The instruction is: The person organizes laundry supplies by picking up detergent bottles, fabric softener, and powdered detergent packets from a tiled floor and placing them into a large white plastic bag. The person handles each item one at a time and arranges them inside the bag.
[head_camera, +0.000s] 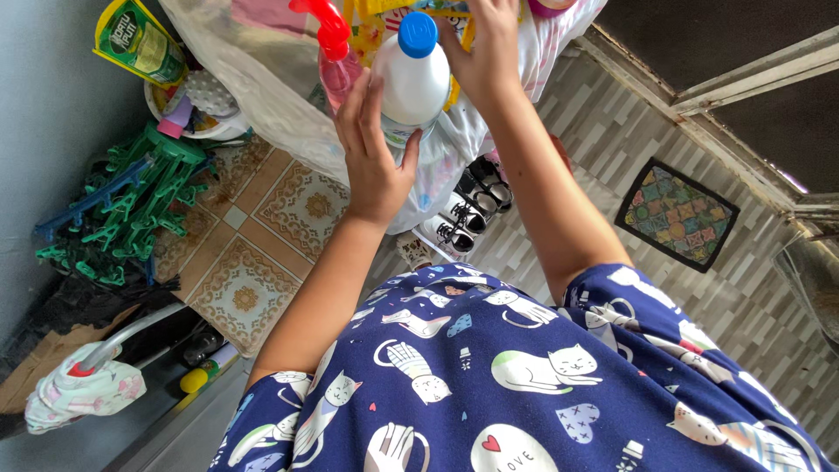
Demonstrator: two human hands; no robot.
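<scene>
Gripping white bottle: left hand; right hand above.

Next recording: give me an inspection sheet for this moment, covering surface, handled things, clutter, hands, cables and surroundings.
Surface: patterned tan floor tiles and grey striped flooring.
Handled things: white plastic bottle with blue cap; pink spray bottle with red trigger beside it, both at a white plastic bag.
Clutter: green plastic clothes-peg hanger, black and white shoes, green pouch.
Hands: left hand cups the white bottle; right hand reaches above it, and what its fingers touch is unclear.
Cables: nothing seen.
Surroundings: colourful patchwork mat, grey wall.
</scene>
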